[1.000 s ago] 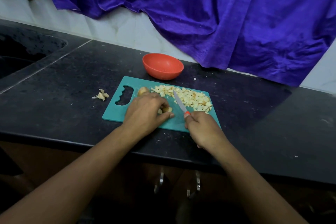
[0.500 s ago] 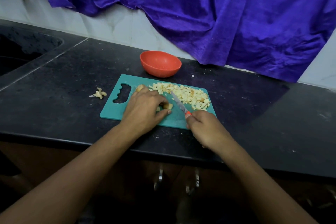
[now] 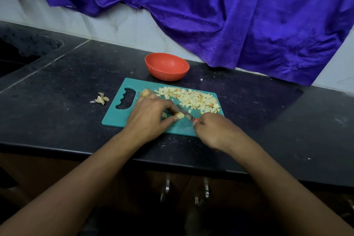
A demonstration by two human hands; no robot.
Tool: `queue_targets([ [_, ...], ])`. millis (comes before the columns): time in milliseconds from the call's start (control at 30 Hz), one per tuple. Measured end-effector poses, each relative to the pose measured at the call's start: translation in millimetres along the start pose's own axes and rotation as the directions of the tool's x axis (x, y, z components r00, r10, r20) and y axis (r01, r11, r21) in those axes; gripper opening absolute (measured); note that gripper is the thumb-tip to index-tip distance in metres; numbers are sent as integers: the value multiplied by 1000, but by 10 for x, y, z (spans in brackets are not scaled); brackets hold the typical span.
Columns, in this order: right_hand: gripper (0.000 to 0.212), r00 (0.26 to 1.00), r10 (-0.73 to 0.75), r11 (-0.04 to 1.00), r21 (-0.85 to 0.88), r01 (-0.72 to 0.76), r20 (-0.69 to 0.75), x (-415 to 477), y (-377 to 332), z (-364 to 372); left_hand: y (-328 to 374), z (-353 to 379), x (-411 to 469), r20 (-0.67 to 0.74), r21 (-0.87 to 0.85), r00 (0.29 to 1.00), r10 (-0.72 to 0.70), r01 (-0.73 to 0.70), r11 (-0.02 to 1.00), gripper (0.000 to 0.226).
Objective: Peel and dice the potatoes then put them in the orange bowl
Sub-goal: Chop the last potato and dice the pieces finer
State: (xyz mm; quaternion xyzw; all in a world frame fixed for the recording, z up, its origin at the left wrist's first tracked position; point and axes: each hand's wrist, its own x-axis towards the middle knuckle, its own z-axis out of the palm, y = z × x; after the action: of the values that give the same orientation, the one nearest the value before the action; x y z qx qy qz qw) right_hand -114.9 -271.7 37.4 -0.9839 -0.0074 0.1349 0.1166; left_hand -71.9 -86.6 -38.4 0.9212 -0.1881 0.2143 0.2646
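On the teal cutting board (image 3: 115, 115), my left hand (image 3: 149, 117) pinches a small potato piece (image 3: 179, 115) between thumb and fingers. My right hand (image 3: 212, 130) grips an orange-handled knife (image 3: 184, 113); its blade lies right beside the piece. A heap of diced potato (image 3: 191, 98) covers the board's far right part. Another potato chunk (image 3: 145, 93) peeks out beyond my left hand. The orange bowl (image 3: 167, 66) stands behind the board and looks empty.
A small pile of peels (image 3: 101, 99) lies on the black counter (image 3: 57, 101) left of the board. A sink (image 3: 21, 51) is at the far left. A purple cloth (image 3: 229, 15) hangs on the wall behind. The counter's front edge runs under my forearms.
The knife blade has come down and left, closer to the piece that my left hand holds. The view has shifted slightly; both hands stay over the board.
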Motion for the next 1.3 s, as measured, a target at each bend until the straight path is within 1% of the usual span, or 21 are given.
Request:
queue_targets([
  [233,26,995,52,995,-90,-44,90,33,-308,-402,-9,2,9,5,-7,1000,-1,1,1000,26],
  [300,23,994,57,992,-120,-46,90,36,-347,-392,-13,5,6,1,-6,1000,-5,5,1000,27],
  [367,23,997,56,991,-126,-49,46,30,-310,-209,-13,11,5,-6,-6,1000,-14,14,1000,25],
  [467,28,992,44,988,-142,-61,-117,-187,-195,272,-17,17,11,-6,-20,1000,-30,30,999,24],
  [500,29,987,27,985,-166,-53,-159,-265,-182,367,-22,20,7,-9,-18,1000,-29,29,999,24],
  [533,29,985,18,983,-176,-48,-169,-296,-178,390,-24,14,10,-12,-12,1000,-26,26,1000,24],
  [567,28,990,29,985,-167,-52,-140,-299,-180,343,-23,13,11,-8,-8,1000,-24,24,1000,24],
  [667,21,998,64,986,-153,-60,20,-160,-236,-11,-12,2,16,7,-28,999,-33,33,999,24],
  [733,20,998,42,975,-222,-30,48,-62,-351,-264,-3,-10,8,12,-32,999,-31,31,999,24],
  [833,27,998,26,961,-276,-9,59,15,-514,-413,3,-29,-10,2,-38,999,-33,33,999,23],
  [900,24,998,22,968,-250,-6,60,21,-533,-340,1,-26,-10,8,-27,1000,-28,28,999,22],
  [967,23,999,34,985,-170,-30,19,-44,-441,-104,-7,-15,-4,20,-19,999,-29,29,999,20],
  [1033,24,996,42,992,-115,-51,-76,-187,-313,187,-22,3,-1,28,-14,999,-37,38,999,18],
  [1100,29,986,25,991,-129,-47,-167,-292,-209,372,-22,5,-2,27,-7,999,-39,39,999,16],
  [1133,31,982,32,992,-115,-54,-186,-306,-171,405,-16,3,-4,28,-4,999,-35,35,999,16],
  [1200,30,986,53,995,-80,-66,-156,-279,-156,363,0,1,-10,16,8,999,-30,30,1000,17],
  [1300,25,997,48,995,-85,-52,-59,-206,-208,228,61,-15,-24,-7,40,1000,-5,5,999,19],
])
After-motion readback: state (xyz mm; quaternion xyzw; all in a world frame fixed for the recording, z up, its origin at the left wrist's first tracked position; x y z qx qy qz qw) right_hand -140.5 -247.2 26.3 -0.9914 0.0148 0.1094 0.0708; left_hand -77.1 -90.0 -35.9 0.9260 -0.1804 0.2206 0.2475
